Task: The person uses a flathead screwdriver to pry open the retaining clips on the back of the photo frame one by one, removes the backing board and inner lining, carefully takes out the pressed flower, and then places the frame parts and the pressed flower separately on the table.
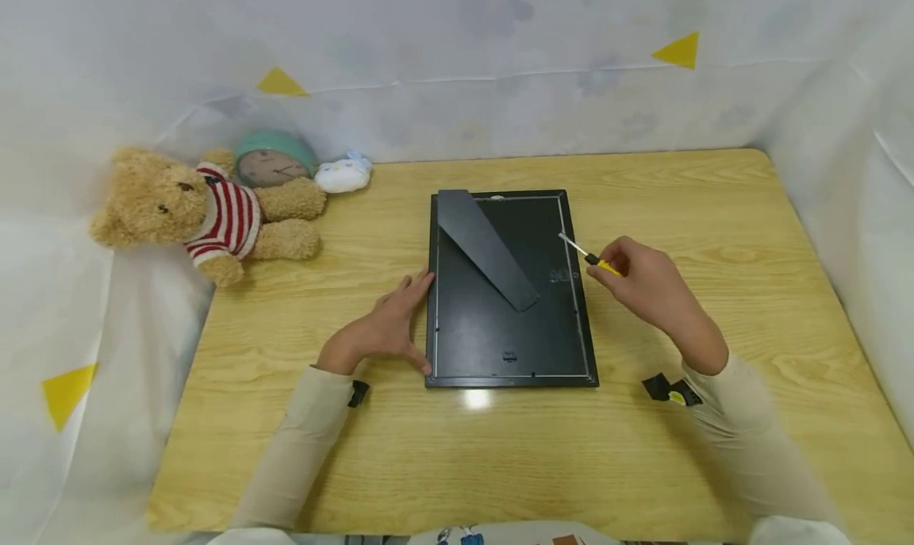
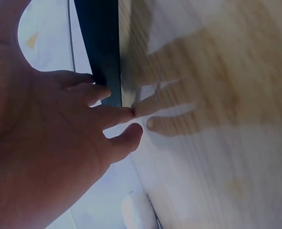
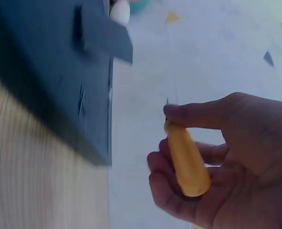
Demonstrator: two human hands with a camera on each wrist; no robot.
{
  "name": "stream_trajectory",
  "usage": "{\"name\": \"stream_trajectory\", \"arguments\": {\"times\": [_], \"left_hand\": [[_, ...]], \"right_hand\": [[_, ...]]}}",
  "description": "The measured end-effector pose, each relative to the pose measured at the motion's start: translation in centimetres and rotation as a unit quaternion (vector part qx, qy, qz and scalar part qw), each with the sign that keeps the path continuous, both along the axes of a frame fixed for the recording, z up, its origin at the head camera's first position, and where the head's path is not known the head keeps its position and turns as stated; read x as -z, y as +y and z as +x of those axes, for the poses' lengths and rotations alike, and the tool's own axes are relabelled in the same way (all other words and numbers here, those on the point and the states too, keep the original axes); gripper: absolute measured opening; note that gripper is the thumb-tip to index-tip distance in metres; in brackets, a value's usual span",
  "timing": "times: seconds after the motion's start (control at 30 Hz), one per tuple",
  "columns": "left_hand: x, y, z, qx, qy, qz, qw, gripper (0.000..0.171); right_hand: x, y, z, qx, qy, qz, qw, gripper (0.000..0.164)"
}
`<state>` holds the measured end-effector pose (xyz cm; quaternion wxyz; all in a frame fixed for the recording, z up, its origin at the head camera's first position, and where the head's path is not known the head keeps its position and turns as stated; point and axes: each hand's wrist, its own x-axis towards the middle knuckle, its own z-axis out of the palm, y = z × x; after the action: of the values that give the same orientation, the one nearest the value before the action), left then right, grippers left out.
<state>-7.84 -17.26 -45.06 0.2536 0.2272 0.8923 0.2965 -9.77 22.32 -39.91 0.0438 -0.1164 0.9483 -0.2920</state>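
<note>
A black picture frame [image 1: 471, 331] lies face down on the wooden table, its back panel and slanting easel leg [image 1: 485, 247] facing up. My left hand [image 1: 385, 323] is spread along the frame's left edge, thumb near the lower corner and fingers higher up. In the left wrist view its fingertips [image 2: 131, 136] are down by the tabletop beside the frame's dark side. Over the right edge, my right hand [image 1: 646, 283] pinches a screwdriver with a yellow handle [image 3: 188, 167] between thumb and fingers. The metal shaft [image 1: 574, 244] points up and left above the frame's right border.
A teddy bear [image 1: 232, 212] in a striped shirt lies at the table's back left. Behind it are a teal round clock [image 1: 274, 160] and a small white plush [image 1: 344, 174]. White cloth walls [image 1: 457, 77] with yellow triangles enclose the table [image 1: 714, 212].
</note>
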Motion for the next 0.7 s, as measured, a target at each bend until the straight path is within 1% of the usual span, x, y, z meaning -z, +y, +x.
{"name": "stream_trajectory", "arguments": {"times": [0.07, 0.13, 0.23, 0.33, 0.5, 0.7], "left_hand": [[0.0, 0.1, 0.1, 0.0, 0.003, 0.0, 1.0, 0.151], [0.1, 0.2, 0.1, -0.001, 0.006, -0.005, 1.0, 0.151], [0.1, 0.2, 0.1, -0.004, 0.012, -0.014, 0.9998, 0.152], [0.1, 0.3, 0.0, -0.005, 0.012, -0.016, 0.9998, 0.151], [0.1, 0.3, 0.1, -0.004, 0.005, -0.014, 0.9999, 0.15], [0.1, 0.1, 0.2, -0.008, 0.002, -0.008, 0.9999, 0.149]], "right_hand": [[-0.1, -1.7, 0.2, -0.034, 0.016, -0.019, 0.999, 0.024], [0.0, -3.4, 0.3, -0.074, 0.021, -0.036, 0.996, 0.021], [0.5, -5.5, 0.7, -0.135, 0.01, -0.053, 0.989, 0.021], [1.3, -7.3, 1.2, -0.175, -0.007, -0.048, 0.983, 0.021], [2.5, -9.5, 2.0, -0.213, -0.026, -0.009, 0.977, 0.021], [3.5, -11.7, 2.3, -0.24, -0.015, 0.024, 0.97, 0.022]]}}
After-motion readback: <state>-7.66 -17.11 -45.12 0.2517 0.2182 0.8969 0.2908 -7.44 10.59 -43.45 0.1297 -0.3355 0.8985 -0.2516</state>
